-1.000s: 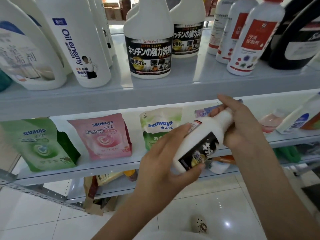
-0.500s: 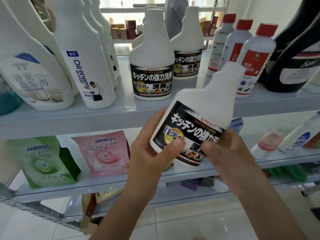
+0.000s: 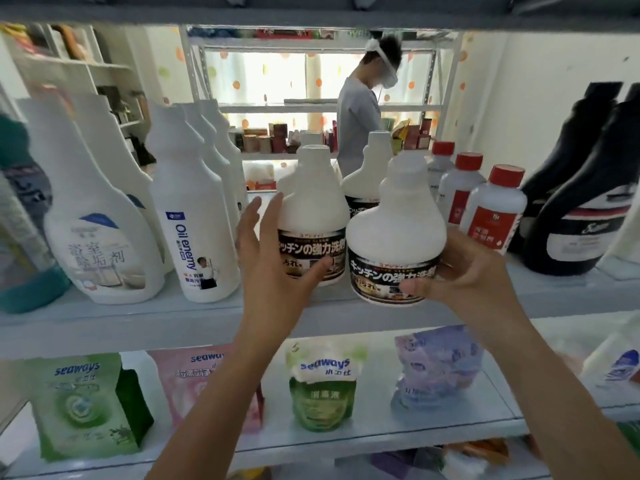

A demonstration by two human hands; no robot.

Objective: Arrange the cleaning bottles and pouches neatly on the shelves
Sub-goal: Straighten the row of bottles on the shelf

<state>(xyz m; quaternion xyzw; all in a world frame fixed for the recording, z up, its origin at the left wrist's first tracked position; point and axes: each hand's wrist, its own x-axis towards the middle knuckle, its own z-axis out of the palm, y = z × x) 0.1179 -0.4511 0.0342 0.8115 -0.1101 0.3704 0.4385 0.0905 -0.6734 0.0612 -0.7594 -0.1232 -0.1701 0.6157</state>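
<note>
The right hand (image 3: 474, 271) curls around the black-labelled white bottle (image 3: 398, 220) at the front of the upper shelf (image 3: 138, 317); its base perhaps rests there. Just beside, the left hand (image 3: 273, 258) lays straight, spread fingers against a twin bottle (image 3: 311, 202), thumb on its label. Behind stand red-capped bottles (image 3: 495, 206).

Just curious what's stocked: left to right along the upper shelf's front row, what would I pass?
Teal bottle, bathroom cleaner, Oil enemy bottle, black-label bottle at the left hand, second black-label bottle in the right hand, red-capped bottle, black jug.
</note>
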